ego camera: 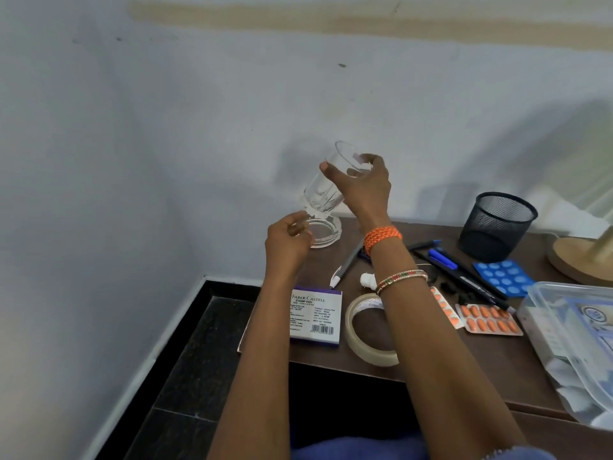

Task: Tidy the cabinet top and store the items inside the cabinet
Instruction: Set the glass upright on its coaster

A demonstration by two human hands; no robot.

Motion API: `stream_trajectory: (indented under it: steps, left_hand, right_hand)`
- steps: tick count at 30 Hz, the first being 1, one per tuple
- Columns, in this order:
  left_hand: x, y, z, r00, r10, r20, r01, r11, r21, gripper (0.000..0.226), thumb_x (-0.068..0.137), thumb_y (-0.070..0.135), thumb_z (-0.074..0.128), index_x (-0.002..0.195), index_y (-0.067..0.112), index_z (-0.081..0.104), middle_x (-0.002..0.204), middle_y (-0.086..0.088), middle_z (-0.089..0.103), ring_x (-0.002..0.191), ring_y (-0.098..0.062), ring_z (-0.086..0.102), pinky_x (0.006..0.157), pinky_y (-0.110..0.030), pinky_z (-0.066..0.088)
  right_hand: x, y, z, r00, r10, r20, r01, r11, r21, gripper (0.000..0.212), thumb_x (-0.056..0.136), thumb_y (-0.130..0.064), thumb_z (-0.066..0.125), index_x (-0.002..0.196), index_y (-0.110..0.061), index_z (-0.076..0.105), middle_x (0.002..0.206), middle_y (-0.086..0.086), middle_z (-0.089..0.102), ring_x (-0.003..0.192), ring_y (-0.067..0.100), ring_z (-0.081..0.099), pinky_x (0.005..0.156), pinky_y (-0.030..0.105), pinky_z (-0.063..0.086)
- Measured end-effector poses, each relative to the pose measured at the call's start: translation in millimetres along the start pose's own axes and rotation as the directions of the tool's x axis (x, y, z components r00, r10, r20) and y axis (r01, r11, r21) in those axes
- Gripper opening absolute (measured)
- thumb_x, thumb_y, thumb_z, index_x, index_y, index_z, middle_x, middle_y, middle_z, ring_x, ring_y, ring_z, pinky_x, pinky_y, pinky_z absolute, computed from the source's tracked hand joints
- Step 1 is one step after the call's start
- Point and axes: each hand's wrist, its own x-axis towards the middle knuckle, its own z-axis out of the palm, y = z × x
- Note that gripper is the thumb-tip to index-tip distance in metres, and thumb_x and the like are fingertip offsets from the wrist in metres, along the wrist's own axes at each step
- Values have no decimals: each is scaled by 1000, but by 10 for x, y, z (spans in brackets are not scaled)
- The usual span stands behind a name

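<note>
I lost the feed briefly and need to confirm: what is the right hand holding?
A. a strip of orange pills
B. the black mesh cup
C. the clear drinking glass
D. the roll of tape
C: the right hand grips the clear glass near its rim, tilted and raised above the cabinet top.

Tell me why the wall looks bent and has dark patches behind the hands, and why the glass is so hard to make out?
Head view: the wide-angle lens bows the wall and floor edge; the dark patches are soft shadows cast on the wall. The glass, held tilted by the right hand, is clear and faint against the pale wall. The left hand looks slightly blurred.
</note>
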Motion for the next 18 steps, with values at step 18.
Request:
stream_trajectory:
  steps: [18]
  left_hand:
    - [124,-3,-83,964,-266,-17,263,960,-99,35,90,4,49,125,9,49,106,-11,61,92,-19,60,79,-29,52]
  right_hand:
    - [132,299,349,986,-102,134,135,952,-273,82,63,-30,85,130,-11,42,129,6,54,115,26,54,91,36,48]
